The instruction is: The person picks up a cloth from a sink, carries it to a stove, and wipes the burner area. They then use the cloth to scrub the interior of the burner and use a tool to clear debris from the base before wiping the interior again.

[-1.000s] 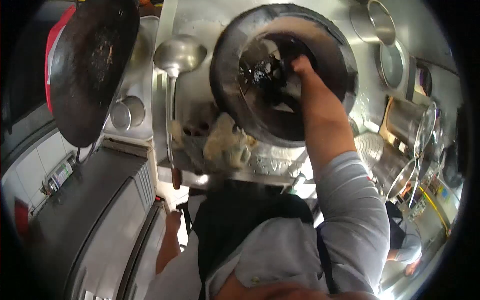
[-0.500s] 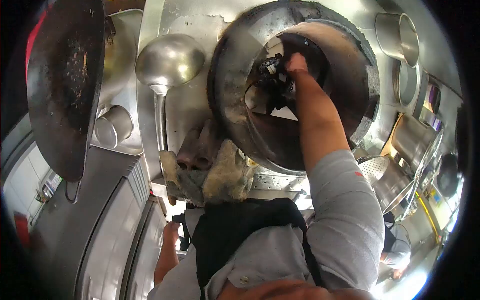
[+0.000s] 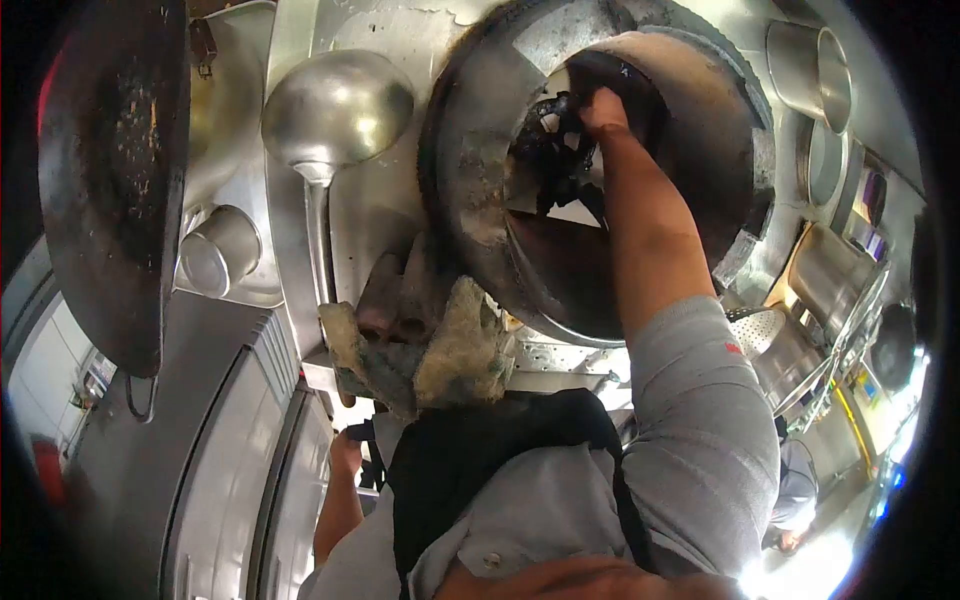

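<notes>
My right hand [image 3: 605, 112] reaches down into the opening of a round, soot-stained wok burner [image 3: 475, 190], its fingers closed. Against them lies a black, charred burner part [image 3: 560, 165], with bright gaps showing through it. What the fingers grip is partly hidden. Low on the left, by my side, my left hand [image 3: 345, 455] is closed at a small black piece [image 3: 360, 432] that I cannot make out. Left of the burner, a large steel ladle [image 3: 340, 110] lies bowl-up toward the back, near a worn folded cloth [image 3: 460, 350] at the counter's front edge.
A blackened wok [image 3: 115, 190] stands tilted at the far left, beside a small metal cup [image 3: 220, 250]. Steel pots [image 3: 810, 75] and a perforated strainer [image 3: 757, 332] are on the right. Another person [image 3: 795, 490] is at the lower right.
The view has shifted slightly, so the burner sits a little further right and the wok further left. My right hand stays inside the burner opening, at the black part.
</notes>
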Demonstrator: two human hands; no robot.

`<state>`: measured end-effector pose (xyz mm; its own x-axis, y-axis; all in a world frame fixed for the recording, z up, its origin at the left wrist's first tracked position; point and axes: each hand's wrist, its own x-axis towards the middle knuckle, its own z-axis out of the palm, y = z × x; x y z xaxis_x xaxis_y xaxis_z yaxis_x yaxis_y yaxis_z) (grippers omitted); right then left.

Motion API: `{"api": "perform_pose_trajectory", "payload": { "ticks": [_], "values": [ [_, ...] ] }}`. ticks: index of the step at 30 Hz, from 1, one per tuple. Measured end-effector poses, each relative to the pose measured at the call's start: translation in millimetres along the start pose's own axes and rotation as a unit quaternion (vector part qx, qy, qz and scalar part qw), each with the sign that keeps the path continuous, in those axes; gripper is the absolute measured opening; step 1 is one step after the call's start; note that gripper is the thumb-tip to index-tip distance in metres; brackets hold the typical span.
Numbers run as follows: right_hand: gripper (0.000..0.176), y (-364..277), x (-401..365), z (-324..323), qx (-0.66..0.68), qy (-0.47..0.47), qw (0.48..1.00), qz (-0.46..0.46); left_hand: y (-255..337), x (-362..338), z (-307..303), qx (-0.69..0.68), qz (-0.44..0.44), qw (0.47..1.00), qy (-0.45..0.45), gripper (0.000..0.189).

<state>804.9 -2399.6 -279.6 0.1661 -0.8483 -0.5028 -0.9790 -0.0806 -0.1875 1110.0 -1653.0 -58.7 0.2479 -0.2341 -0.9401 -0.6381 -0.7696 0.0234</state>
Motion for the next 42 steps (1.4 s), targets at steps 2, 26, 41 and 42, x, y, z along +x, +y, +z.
{"api": "perform_pose_trajectory", "payload": {
  "ticks": [2, 26, 41, 42],
  "values": [
    [0.019, 0, 3, -10, 0.005, 0.03, 0.999, 0.028, -18, 10, 15, 0.0, 0.056, 0.995, 0.078, 0.022],
    [0.03, -39, 0, 17, -0.013, -0.03, 0.988, -0.152, 18, 7, -6, -0.178, -0.079, 0.98, 0.037, 0.017],
    [0.029, -27, 1, -8, -0.102, -0.045, 0.989, -0.102, 42, 2, -21, -0.166, -0.075, 0.982, 0.038, 0.018],
    [0.029, -5, 10, 3, -0.123, 0.007, 0.99, -0.073, 22, 3, -7, -0.166, -0.076, 0.982, 0.036, 0.018]
  ]
}}
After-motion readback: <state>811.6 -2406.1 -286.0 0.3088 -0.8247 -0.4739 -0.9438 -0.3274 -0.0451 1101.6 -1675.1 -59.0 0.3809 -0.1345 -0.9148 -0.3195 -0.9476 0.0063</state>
